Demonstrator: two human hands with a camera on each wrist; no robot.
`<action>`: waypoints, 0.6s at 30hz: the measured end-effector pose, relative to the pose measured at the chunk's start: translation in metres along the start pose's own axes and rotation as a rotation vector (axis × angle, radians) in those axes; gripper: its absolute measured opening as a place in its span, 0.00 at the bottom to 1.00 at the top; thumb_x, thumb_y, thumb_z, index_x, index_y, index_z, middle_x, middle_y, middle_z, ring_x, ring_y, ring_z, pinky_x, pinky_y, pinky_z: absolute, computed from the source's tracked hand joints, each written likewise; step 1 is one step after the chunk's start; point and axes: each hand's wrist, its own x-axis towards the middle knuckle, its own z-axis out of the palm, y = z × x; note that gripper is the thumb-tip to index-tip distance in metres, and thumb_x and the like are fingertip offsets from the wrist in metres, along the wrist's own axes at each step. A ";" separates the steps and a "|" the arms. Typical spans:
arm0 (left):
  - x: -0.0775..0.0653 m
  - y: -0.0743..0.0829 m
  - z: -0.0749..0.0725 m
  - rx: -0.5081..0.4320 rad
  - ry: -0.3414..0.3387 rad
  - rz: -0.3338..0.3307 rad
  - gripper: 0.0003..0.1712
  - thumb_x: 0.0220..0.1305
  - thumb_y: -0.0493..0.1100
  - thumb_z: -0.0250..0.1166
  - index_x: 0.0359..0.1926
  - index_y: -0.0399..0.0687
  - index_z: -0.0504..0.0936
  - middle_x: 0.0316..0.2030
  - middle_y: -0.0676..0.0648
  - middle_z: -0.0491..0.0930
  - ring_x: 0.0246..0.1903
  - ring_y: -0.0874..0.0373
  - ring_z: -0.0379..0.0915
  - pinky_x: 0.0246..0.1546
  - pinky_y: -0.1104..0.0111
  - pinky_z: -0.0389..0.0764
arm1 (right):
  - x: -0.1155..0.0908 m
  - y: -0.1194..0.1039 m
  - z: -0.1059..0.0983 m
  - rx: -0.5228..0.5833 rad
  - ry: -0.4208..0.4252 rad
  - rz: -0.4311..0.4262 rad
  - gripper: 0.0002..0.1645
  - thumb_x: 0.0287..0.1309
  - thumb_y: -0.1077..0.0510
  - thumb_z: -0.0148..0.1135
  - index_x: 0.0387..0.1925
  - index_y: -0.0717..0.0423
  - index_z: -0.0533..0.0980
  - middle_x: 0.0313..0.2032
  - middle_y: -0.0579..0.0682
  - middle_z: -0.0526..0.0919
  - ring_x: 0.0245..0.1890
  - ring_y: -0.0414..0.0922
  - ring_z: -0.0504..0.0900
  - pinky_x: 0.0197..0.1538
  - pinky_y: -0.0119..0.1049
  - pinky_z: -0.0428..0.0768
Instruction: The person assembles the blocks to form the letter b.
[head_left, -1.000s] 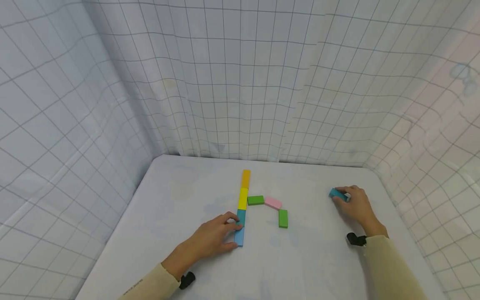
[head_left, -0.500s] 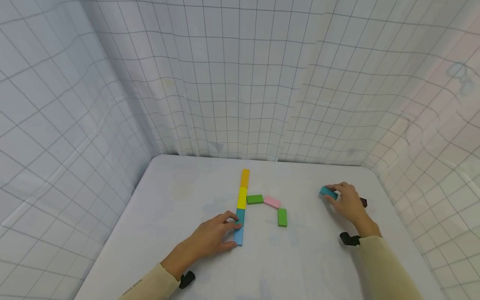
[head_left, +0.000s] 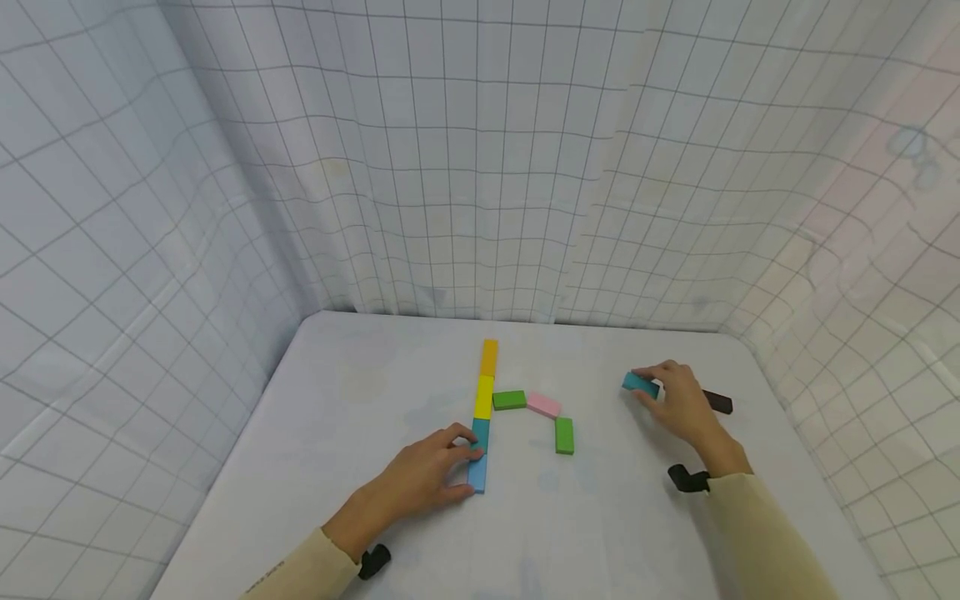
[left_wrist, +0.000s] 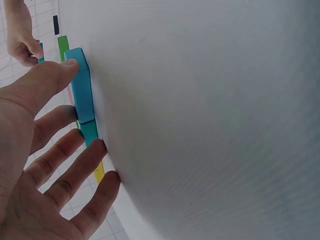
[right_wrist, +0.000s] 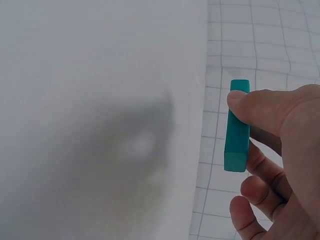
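The right hand holds a teal, matte, rectangular block in a pinch, thumb on the near side and fingers on the far side. The block lies at the fingertips, on the left of the hand, with one end jutting past them; in the right wrist view it shows against the gridded white cloth, raised off the white table. Hand and block are nearer the table's far right corner than its left edge. Just right of this hand, toward the table's right edge, lies a dark brown rectangular block, partly hidden by the hand.

The left hand has its thumb and fingers apart and bent, resting against the left side of a straight row that runs toward the table's far edge. Its thumb touches the near end of a light blue rectangular block; its fingertips reach the darker teal-blue rectangular block beyond. Next in the row come a bright yellow rectangular block and an orange-yellow one, nearest the far edge. From the yellow block's right side, a green rectangular block, a pink one and a second green one bend round toward the near edge, between the two hands.
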 end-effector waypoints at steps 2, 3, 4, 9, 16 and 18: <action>0.000 0.000 0.000 0.001 0.001 0.003 0.33 0.73 0.56 0.84 0.73 0.51 0.91 0.71 0.51 0.81 0.67 0.54 0.87 0.66 0.56 0.93 | -0.001 -0.004 0.001 -0.006 0.000 -0.011 0.23 0.78 0.59 0.77 0.68 0.62 0.88 0.60 0.70 0.86 0.62 0.69 0.80 0.59 0.64 0.85; 0.000 0.000 0.000 0.004 0.002 0.005 0.33 0.73 0.56 0.84 0.73 0.52 0.91 0.71 0.52 0.81 0.67 0.54 0.87 0.66 0.56 0.93 | -0.001 -0.007 0.001 -0.007 0.001 -0.017 0.23 0.77 0.59 0.78 0.67 0.62 0.88 0.60 0.69 0.87 0.61 0.68 0.81 0.58 0.62 0.84; 0.000 0.000 0.000 0.005 0.004 0.007 0.33 0.73 0.56 0.84 0.73 0.52 0.91 0.71 0.52 0.81 0.67 0.54 0.87 0.66 0.57 0.93 | -0.001 -0.009 0.001 -0.008 0.003 -0.024 0.22 0.77 0.59 0.78 0.67 0.61 0.89 0.60 0.69 0.87 0.60 0.68 0.81 0.57 0.60 0.84; 0.000 0.000 -0.001 0.002 0.013 0.019 0.32 0.73 0.55 0.85 0.72 0.51 0.91 0.70 0.51 0.81 0.66 0.54 0.87 0.65 0.57 0.93 | -0.001 -0.021 0.003 -0.019 0.012 -0.052 0.22 0.74 0.60 0.80 0.65 0.61 0.90 0.58 0.67 0.88 0.56 0.63 0.82 0.55 0.56 0.82; 0.000 0.002 -0.002 -0.002 0.002 0.003 0.32 0.72 0.54 0.85 0.72 0.52 0.91 0.71 0.51 0.82 0.65 0.54 0.87 0.66 0.56 0.93 | -0.003 -0.033 0.013 -0.017 0.001 -0.081 0.22 0.72 0.61 0.81 0.64 0.60 0.90 0.56 0.64 0.89 0.55 0.62 0.82 0.57 0.59 0.84; 0.000 0.002 -0.003 -0.004 0.003 0.001 0.32 0.72 0.54 0.85 0.72 0.52 0.91 0.71 0.51 0.81 0.65 0.54 0.87 0.65 0.56 0.93 | -0.003 -0.037 0.017 -0.018 -0.003 -0.087 0.22 0.72 0.60 0.81 0.64 0.59 0.90 0.56 0.63 0.89 0.55 0.60 0.82 0.58 0.57 0.84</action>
